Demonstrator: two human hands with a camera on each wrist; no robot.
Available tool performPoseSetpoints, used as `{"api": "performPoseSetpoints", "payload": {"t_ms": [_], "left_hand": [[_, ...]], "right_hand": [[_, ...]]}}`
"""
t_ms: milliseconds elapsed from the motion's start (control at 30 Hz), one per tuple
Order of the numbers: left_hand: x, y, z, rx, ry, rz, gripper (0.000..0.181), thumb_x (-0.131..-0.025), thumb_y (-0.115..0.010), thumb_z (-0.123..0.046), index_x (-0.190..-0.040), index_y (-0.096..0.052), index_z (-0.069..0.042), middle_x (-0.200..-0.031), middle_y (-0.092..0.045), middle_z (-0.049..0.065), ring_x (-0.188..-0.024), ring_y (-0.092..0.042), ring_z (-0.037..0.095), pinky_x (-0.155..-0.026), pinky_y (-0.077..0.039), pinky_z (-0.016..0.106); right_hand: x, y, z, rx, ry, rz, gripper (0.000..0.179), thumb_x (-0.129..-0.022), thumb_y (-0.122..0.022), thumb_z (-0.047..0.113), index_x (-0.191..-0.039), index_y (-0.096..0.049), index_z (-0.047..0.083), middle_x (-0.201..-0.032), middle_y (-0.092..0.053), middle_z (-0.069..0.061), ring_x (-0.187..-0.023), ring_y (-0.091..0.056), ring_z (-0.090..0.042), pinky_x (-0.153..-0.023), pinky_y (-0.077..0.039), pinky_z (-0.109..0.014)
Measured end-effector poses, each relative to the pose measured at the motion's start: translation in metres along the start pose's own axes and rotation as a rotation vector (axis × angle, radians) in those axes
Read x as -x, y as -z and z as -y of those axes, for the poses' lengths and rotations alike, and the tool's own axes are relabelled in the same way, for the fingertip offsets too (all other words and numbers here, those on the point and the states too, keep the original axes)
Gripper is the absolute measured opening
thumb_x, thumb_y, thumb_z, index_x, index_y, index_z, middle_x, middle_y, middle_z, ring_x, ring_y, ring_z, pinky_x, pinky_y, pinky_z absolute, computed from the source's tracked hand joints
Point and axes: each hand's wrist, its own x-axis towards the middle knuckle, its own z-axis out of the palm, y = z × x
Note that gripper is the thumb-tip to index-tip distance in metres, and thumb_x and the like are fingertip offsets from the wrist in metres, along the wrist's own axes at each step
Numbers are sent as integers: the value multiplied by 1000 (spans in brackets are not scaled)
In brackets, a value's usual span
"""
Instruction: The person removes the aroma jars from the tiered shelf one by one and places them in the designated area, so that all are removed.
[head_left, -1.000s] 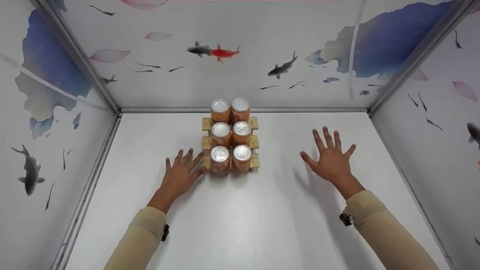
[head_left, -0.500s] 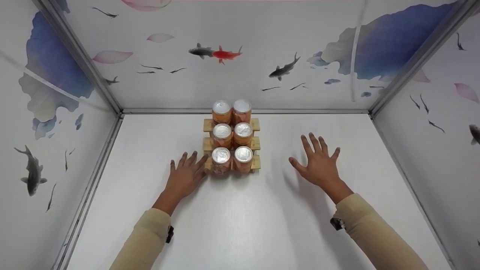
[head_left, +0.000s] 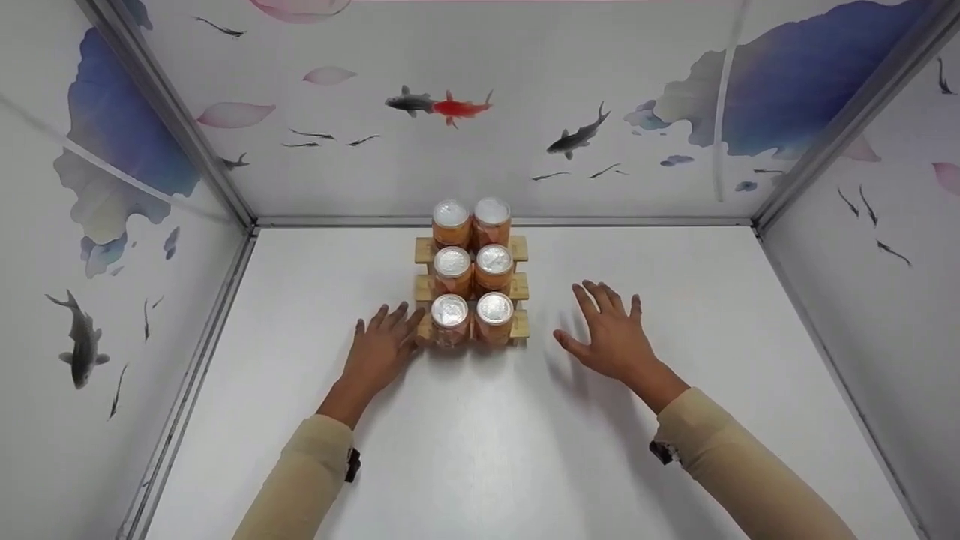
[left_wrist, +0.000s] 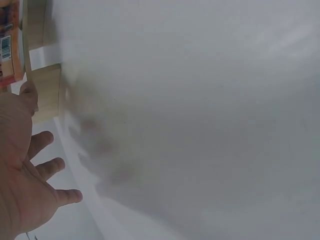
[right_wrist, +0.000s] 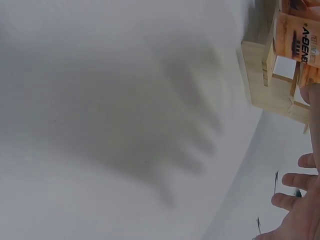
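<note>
Several orange canisters (head_left: pixel 493 330) with silvery lids stand in two columns on a stepped wooden rack (head_left: pixel 519 286) against the back of the table. My left hand (head_left: pixel 379 356) is at the rack's front left edge, fingers spread; in the left wrist view its thumb overlaps the pale wood (left_wrist: pixel 47 92), while the other fingers extend free. Off to the rack's right, my right hand (head_left: pixel 611 341) hovers over the table with fingers apart, holding nothing, its shadow beneath. Dark lettering shows on one canister (right_wrist: pixel 295 37) in the right wrist view.
A white table (head_left: pixel 465 450) fills the enclosure. White panels printed with fish and lotus leaves, such as the back wall (head_left: pixel 300 180), bound it at the back and both sides. Metal rails (head_left: pixel 637 222) run along the seams.
My right hand has come leftward and slightly nearer, closer to the rack. The left hand stays by the rack's left edge; the rack and canisters keep their places as the head view shifts slightly.
</note>
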Motion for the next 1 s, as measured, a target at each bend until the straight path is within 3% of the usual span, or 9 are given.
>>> {"api": "performPoseSetpoints", "payload": {"t_ms": [367,700,1000], "left_hand": [[-4,-3,-2,140,-32,-34,57,-113,-62,-17,-169,-48,-14,-168,-56,12,-164,-41,41,-134,-32,68],[-6,-4,-2,162,-3,-4,55,-117,-58,-20,-171,-44,-17,-160,-61,22,-152,-57,42,-124,-50,57],[-3,-8,-3,176,1,9,57,-118,-56,-21,-172,-41,-18,-161,-59,24,-152,-56,43,-126,-48,58]], "right_hand": [[-6,-9,28,-53,150,23,86,-105,-69,60,-168,-44,6,-168,-48,-19,-157,-46,-45,-128,-30,-80],[-14,-16,47,-104,206,43,85,-106,-70,57,-167,-44,4,-164,-52,-21,-151,-51,-46,-129,-38,-71],[-21,-20,61,-169,228,52,85,-103,-77,52,-165,-45,4,-160,-55,-19,-146,-56,-42,-125,-48,-59]]}}
